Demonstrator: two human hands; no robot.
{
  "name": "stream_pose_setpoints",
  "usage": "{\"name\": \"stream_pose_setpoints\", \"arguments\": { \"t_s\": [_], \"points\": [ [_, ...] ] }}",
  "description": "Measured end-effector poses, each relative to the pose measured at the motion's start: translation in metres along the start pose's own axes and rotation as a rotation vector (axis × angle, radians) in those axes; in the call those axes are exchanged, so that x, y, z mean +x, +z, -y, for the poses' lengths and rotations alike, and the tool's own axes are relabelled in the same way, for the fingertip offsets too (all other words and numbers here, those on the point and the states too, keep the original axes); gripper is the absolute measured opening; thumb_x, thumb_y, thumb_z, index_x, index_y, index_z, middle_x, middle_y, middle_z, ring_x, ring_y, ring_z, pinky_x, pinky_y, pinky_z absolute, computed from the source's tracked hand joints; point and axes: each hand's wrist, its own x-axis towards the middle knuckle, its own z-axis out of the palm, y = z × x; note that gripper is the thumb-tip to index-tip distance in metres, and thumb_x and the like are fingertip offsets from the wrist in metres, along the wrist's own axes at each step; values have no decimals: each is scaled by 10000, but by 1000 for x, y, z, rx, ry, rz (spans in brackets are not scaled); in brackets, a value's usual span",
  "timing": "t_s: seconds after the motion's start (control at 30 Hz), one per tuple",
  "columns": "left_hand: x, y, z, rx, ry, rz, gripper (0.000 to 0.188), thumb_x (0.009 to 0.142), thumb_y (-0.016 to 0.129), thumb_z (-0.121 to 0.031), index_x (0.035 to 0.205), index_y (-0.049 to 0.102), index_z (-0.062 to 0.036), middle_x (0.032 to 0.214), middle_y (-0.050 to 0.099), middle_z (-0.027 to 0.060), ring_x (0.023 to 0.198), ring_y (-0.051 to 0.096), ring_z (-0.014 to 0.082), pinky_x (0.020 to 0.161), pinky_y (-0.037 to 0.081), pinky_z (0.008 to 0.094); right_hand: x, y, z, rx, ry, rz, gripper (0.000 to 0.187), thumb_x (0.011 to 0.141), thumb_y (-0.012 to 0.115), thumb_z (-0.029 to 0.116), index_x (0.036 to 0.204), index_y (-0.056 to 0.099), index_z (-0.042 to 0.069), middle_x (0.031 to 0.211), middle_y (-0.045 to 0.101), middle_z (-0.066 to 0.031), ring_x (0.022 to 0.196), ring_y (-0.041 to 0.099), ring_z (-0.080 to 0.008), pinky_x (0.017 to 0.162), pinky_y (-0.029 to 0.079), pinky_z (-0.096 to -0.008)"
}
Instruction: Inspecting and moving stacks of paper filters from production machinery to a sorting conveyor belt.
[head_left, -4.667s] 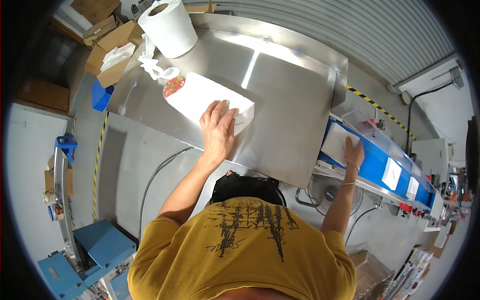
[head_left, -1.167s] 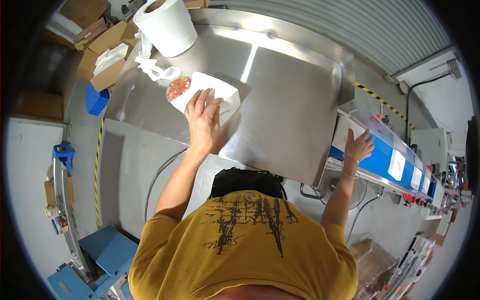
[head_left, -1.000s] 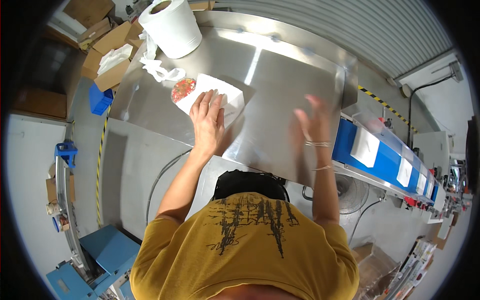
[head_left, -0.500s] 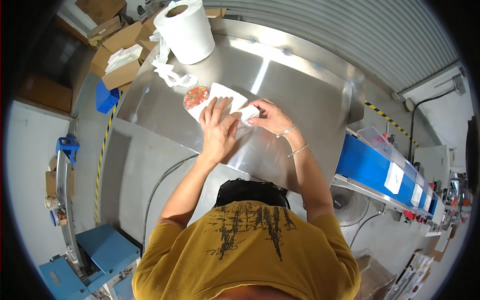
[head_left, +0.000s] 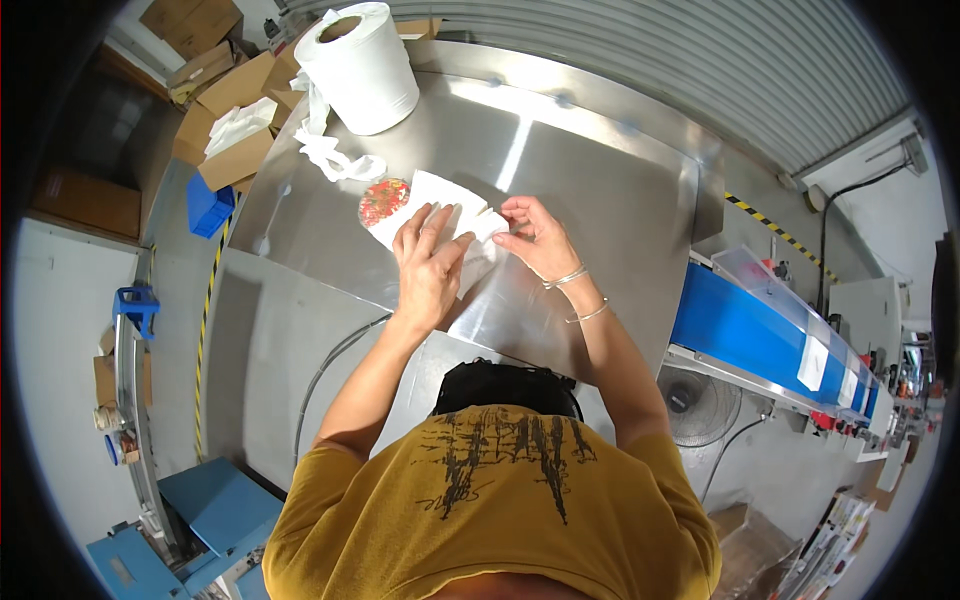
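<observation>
Your left hand (head_left: pixel 430 270) and right hand (head_left: pixel 537 240) sit close but apart at the white paper pieces (head_left: pixel 440 189) on the steel desk (head_left: pixel 600 200).
From the left, you have a cardboard box (head_left: pixel 235 165) with white contents and a blue bin (head_left: pixel 208 207) below it, then a big white roll (head_left: pixel 365 85) with a loose strip (head_left: pixel 340 162) trailing. A round, red-patterned item (head_left: pixel 384 202) touches the pieces' left end. Your left fingers lie spread across their top; your right thumb and fingers are at their right edge, though you cannot tell whether they pinch it. Your right wrist wears 2 bracelets (head_left: pixel 587 312). Beyond the desk, a blue conveyor (head_left: pixel 735 315) carries at least 2 white pieces (head_left: pixel 812 363).
</observation>
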Motion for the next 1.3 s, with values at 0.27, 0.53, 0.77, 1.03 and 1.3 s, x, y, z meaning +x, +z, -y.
{"name": "stream_pose_setpoints", "arguments": {
  "t_s": [0.27,0.53,0.77,1.03,1.3],
  "points": [
    [2,-5,-5,-39,-3,19,299,729,697,-55,1026,686,-77,1299,512,131,1248,421,365,1017,305,501,6,-14,-6,-222,-84,227,316,809,727,83,1094,607,17,1188,552,-47,923,574,-110,780,497,-255],
    [6,0,3,87,-99,-3,350,792,674,-70,1137,623,-45,1280,515,150,1223,437,367,1015,310,501,-77,-73,-41,-45,274,-348,277,889,650,213,1046,594,-8,1029,636,-82,862,599,-148,758,492,-286],
    [1,-1,5,80,-107,-21,342,784,666,-33,1123,641,-62,1261,531,132,1214,452,348,1015,325,480,-194,-263,-57,-464,560,-867,497,881,636,379,1163,577,-27,1129,615,-156,1025,581,-299,921,440,-401],
    [6,-1,1,41,-94,-31,340,770,694,-60,1106,648,-79,1270,519,132,1216,446,352,1020,311,490,-102,-160,-12,-790,66,-451,455,832,684,283,1213,575,60,1196,595,-173,1051,592,-352,894,476,-408],
    [4,3,7,30,-73,-35,332,771,707,-87,1099,655,-92,1283,514,129,1223,435,359,1016,306,504,-6,0,0,-382,58,209,739,796,742,269,1405,385,52,1476,337,-186,1287,407,-293,889,487,-340]
  ]
}}
